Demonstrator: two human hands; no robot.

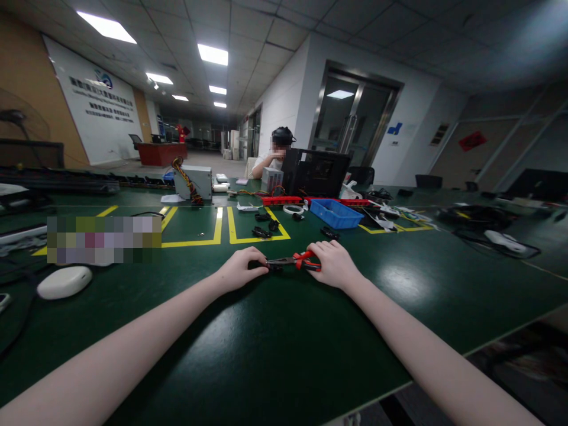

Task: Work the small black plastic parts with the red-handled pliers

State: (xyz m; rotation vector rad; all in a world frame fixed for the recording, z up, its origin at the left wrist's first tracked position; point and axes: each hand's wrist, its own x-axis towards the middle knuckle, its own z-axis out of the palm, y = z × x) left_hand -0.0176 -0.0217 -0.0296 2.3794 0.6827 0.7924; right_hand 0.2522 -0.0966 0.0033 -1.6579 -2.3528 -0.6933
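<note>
My right hand (333,262) is closed around the red and black handles of a pair of long-nose pliers (288,261). The jaws point left, toward my left hand (242,267). Between its thumb and fingers my left hand pinches a small black part (270,265), which meets the tips of the pliers; its exact kind is too small to make out. Both hands are just above the green table (284,331), near its middle. Beyond them, several small black parts (262,231) lie inside a yellow tape outline, and another black part (329,233) lies to the right.
A blue tray (336,213) stands beyond my right hand, with a roll of white tape (293,209) left of it. Farther back are a power supply (193,182) with wires and a black computer case (316,172). A person (270,160) sits behind the case. A white mouse-shaped object (64,282) lies left.
</note>
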